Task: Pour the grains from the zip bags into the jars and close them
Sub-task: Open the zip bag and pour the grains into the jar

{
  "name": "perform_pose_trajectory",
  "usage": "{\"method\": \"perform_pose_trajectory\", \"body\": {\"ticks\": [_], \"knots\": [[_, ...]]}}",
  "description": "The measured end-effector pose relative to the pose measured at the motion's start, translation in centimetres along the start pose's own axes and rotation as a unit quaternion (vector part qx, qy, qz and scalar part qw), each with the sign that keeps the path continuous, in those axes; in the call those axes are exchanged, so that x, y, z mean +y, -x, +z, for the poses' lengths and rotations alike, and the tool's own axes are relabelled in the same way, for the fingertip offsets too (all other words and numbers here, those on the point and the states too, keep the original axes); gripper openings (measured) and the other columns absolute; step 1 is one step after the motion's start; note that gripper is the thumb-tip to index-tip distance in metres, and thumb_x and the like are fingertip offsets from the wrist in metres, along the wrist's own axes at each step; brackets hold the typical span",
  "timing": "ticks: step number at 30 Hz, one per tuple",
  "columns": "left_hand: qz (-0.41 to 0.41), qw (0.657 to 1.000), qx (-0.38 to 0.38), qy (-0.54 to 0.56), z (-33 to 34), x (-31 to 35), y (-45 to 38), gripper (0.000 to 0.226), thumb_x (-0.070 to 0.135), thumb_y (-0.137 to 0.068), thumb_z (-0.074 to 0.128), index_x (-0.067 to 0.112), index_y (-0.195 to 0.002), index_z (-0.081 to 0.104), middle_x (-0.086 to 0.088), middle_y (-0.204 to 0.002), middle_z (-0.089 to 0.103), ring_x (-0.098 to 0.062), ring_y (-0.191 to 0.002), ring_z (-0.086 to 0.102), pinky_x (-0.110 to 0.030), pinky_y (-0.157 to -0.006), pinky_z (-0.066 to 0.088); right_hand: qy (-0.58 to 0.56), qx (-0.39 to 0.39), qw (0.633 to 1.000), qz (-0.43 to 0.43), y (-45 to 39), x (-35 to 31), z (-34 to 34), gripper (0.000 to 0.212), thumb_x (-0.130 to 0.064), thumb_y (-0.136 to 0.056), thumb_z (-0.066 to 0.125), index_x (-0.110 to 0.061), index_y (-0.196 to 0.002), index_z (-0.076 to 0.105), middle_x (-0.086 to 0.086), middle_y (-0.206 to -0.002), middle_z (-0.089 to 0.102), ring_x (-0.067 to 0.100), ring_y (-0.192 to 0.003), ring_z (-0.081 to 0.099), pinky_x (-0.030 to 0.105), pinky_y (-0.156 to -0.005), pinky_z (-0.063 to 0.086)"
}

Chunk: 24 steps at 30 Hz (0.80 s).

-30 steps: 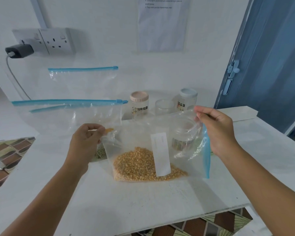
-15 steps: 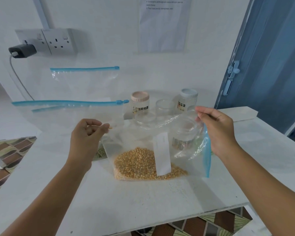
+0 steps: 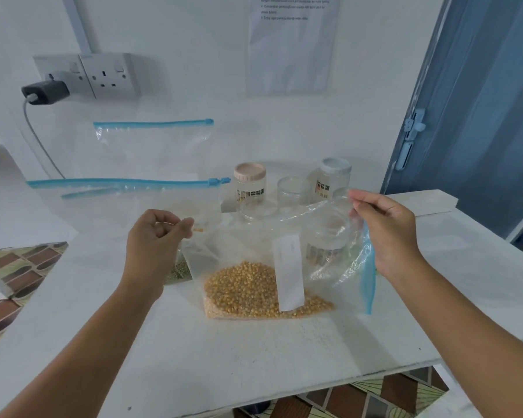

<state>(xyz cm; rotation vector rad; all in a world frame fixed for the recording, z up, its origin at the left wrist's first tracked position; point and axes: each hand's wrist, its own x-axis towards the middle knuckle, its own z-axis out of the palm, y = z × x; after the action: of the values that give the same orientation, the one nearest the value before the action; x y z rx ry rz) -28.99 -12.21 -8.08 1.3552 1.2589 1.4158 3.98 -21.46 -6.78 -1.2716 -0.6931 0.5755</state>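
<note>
A clear zip bag (image 3: pixel 248 245) with yellow corn kernels (image 3: pixel 248 292) and a white label (image 3: pixel 290 273) rests on the white table (image 3: pixel 254 357). My left hand (image 3: pixel 154 239) pinches its upper left edge. My right hand (image 3: pixel 387 227) pinches the upper right corner, and the blue zip strip (image 3: pixel 369 276) hangs below it. The bag's mouth is stretched between my hands. Behind it stand several jars: a pink-lidded jar (image 3: pixel 249 184), a pale-blue-lidded jar (image 3: pixel 334 179) and lidless jars (image 3: pixel 293 191). One more jar (image 3: pixel 326 236) shows through the plastic.
Other zip bags with blue strips (image 3: pixel 151 137) (image 3: pixel 118 188) lean against the wall at the back left. A bag of green grains (image 3: pixel 178 271) lies behind my left wrist. A wall socket with a plugged charger (image 3: pixel 46 92) is upper left, a blue door (image 3: pixel 480 101) on the right.
Both hands have spread slightly apart and pulled the top of the corn bag wider and flatter. The kernels stay on the table.
</note>
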Motion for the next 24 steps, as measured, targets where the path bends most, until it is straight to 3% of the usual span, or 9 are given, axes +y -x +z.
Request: {"method": "perform_pose_trajectory", "body": {"ticks": [3,7,11,15,17,20,24], "knots": [[-0.010,1.000,-0.004,-0.009,-0.2,-0.3,-0.1,0.017,0.017,-0.091,0.080,0.013,-0.098,0.065,-0.011,-0.085,0.077,-0.019,-0.073,0.060,-0.029,-0.067,0.047,0.001,-0.001,1.000,-0.005,0.0,-0.1,0.1,0.022,-0.004,-0.095,0.070,-0.021,-0.100,0.082,-0.002,-0.101,0.080,0.012,-0.086,0.071,0.046,-0.105,0.056],[-0.012,0.999,-0.005,0.035,-0.3,-0.1,0.0,0.020,0.014,-0.091,0.080,0.018,-0.100,0.062,-0.016,-0.088,0.075,-0.023,-0.075,0.055,-0.023,-0.055,0.043,0.007,0.007,1.000,-0.015,0.0,-0.2,0.3,0.021,-0.006,-0.095,0.071,-0.023,-0.098,0.083,0.002,-0.091,0.076,0.013,-0.085,0.069,0.048,-0.100,0.056],[-0.017,0.998,-0.017,0.061,0.2,0.0,-0.3,0.020,0.010,-0.090,0.079,0.019,-0.093,0.061,-0.015,-0.086,0.062,-0.024,-0.076,0.051,-0.030,-0.061,0.042,0.009,0.020,1.000,-0.021,0.0,-0.1,0.2,0.019,-0.008,-0.096,0.071,-0.022,-0.102,0.082,0.003,-0.088,0.075,0.013,-0.085,0.067,0.048,-0.098,0.056],[-0.022,0.998,0.012,0.056,0.2,-0.3,-0.7,0.024,0.017,-0.091,0.079,0.016,-0.091,0.055,-0.015,-0.084,0.069,-0.007,-0.056,0.051,-0.020,-0.055,0.044,0.012,0.018,0.999,-0.024,0.0,0.0,0.3,0.018,-0.008,-0.096,0.071,-0.021,-0.104,0.082,0.008,-0.089,0.074,0.013,-0.084,0.067,0.044,-0.097,0.056],[-0.009,0.999,0.008,0.035,0.4,-0.4,-0.8,0.023,0.022,-0.093,0.078,0.014,-0.092,0.056,-0.008,-0.083,0.073,-0.004,-0.055,0.052,-0.023,-0.061,0.044,0.012,0.019,0.999,-0.025,-0.1,0.0,0.3,0.020,-0.007,-0.096,0.071,-0.022,-0.103,0.082,0.005,-0.091,0.076,0.013,-0.086,0.068,0.042,-0.097,0.056],[-0.010,0.999,-0.041,0.032,0.1,-0.1,-0.6,0.017,0.027,-0.094,0.077,0.017,-0.096,0.064,-0.002,-0.085,0.073,-0.006,-0.062,0.053,-0.029,-0.071,0.044,0.014,0.025,0.999,-0.021,-0.3,0.2,0.3,0.025,-0.005,-0.096,0.069,-0.025,-0.099,0.082,-0.005,-0.092,0.078,0.013,-0.088,0.069,0.037,-0.096,0.057],[0.006,0.984,-0.171,0.037,-2.2,-1.3,0.6,0.030,0.039,-0.086,0.082,0.029,-0.113,0.073,-0.018,-0.107,0.067,-0.022,-0.091,0.063,-0.034,-0.086,0.048,0.007,0.016,1.000,-0.018,-0.4,0.4,0.2,0.026,-0.002,-0.096,0.068,-0.025,-0.099,0.081,-0.007,-0.101,0.080,0.013,-0.090,0.070,0.028,-0.091,0.058]]}}
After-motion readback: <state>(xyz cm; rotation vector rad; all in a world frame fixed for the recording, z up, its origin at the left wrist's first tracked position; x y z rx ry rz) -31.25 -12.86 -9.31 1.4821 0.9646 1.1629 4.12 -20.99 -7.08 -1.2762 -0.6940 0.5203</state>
